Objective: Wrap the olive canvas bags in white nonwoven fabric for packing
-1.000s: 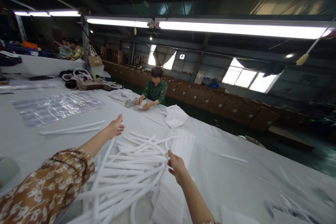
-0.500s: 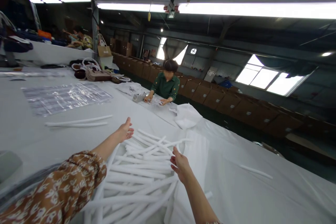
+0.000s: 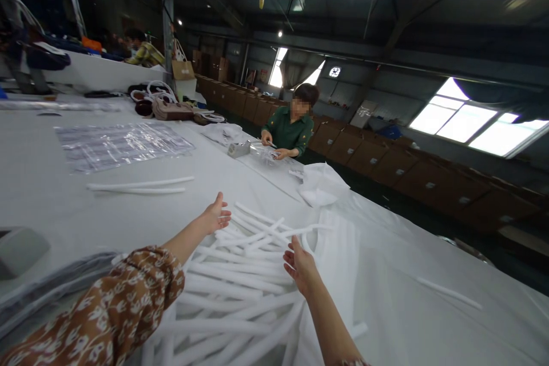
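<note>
A loose pile of white foam rods [image 3: 240, 280] lies on the white-covered table in front of me. My left hand [image 3: 217, 215] is at the pile's far left edge, fingers apart, holding nothing. On the right side of the pile, my right hand [image 3: 300, 263] is open too, palm turned inward, with nothing in it. White foam sheeting [image 3: 338, 251] lies just right of the pile. Two separate rods [image 3: 141, 187] rest to the left, and a single rod [image 3: 450, 293] lies far to the right.
Across the table a person in green [image 3: 289, 128] handles clear plastic beside a grey dispenser [image 3: 239, 149]. A clear plastic-wrapped sheet [image 3: 124, 146] and bags [image 3: 171, 110] are at the back left. A white bundle [image 3: 322, 184] lies near the far edge. Cardboard boxes [image 3: 364, 154] line the aisle.
The view has shifted, so most things appear further right or higher. Both my hands stay open over the pile. The person across has raised one hand from the table.
</note>
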`<move>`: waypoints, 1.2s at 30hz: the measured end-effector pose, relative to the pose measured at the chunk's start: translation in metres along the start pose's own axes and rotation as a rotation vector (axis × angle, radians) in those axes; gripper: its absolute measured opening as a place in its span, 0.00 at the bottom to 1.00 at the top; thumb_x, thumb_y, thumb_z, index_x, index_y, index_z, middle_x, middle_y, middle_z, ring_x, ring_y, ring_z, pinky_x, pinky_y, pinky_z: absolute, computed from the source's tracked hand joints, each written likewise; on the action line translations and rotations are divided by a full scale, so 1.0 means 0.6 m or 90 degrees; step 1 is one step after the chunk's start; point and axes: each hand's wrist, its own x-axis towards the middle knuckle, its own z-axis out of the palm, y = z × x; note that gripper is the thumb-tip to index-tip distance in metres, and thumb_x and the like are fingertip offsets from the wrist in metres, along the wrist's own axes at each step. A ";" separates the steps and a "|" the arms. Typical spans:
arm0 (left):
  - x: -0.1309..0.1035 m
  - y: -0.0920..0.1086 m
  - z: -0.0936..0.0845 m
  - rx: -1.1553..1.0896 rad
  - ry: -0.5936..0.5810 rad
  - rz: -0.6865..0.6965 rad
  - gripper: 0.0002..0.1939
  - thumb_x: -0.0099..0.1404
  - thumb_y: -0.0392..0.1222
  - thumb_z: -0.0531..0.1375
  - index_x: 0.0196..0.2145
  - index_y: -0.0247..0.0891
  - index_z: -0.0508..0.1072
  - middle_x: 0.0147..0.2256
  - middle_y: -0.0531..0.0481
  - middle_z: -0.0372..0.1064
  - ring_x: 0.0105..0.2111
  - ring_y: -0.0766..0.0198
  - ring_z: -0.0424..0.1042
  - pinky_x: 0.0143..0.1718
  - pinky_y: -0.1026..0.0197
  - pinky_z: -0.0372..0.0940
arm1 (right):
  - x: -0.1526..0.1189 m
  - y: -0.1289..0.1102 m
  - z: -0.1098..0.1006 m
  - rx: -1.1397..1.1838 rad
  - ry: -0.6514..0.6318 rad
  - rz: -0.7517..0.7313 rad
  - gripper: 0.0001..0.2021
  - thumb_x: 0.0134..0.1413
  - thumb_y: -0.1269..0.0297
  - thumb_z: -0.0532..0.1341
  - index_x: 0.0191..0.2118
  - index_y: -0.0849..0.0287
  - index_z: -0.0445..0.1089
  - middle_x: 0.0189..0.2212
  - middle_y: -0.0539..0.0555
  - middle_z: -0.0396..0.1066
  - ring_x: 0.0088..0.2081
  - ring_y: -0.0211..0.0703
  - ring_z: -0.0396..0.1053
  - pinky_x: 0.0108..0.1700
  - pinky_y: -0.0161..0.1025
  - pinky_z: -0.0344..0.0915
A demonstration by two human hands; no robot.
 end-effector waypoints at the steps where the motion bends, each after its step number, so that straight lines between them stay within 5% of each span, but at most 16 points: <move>1: 0.003 -0.003 0.001 -0.001 -0.003 -0.002 0.33 0.66 0.66 0.45 0.53 0.37 0.62 0.46 0.42 0.66 0.35 0.62 0.70 0.34 0.57 0.67 | 0.001 0.000 -0.001 0.003 0.000 0.002 0.25 0.48 0.40 0.61 0.40 0.59 0.69 0.38 0.56 0.69 0.40 0.41 0.69 0.36 0.35 0.67; 26: 0.034 -0.033 0.029 -0.074 -0.024 0.006 0.32 0.65 0.66 0.46 0.53 0.36 0.62 0.48 0.40 0.65 0.38 0.60 0.71 0.37 0.55 0.68 | 0.036 -0.036 0.003 0.126 -0.008 -0.014 0.22 0.56 0.44 0.56 0.45 0.58 0.65 0.46 0.59 0.68 0.47 0.43 0.69 0.45 0.37 0.68; 36: 0.069 0.030 0.039 -0.071 -0.026 0.065 0.47 0.57 0.74 0.46 0.65 0.45 0.40 0.64 0.33 0.41 0.58 0.42 0.58 0.46 0.49 0.67 | 0.077 -0.069 0.058 0.164 -0.058 -0.018 0.31 0.54 0.43 0.58 0.56 0.60 0.58 0.54 0.64 0.62 0.53 0.49 0.65 0.48 0.42 0.69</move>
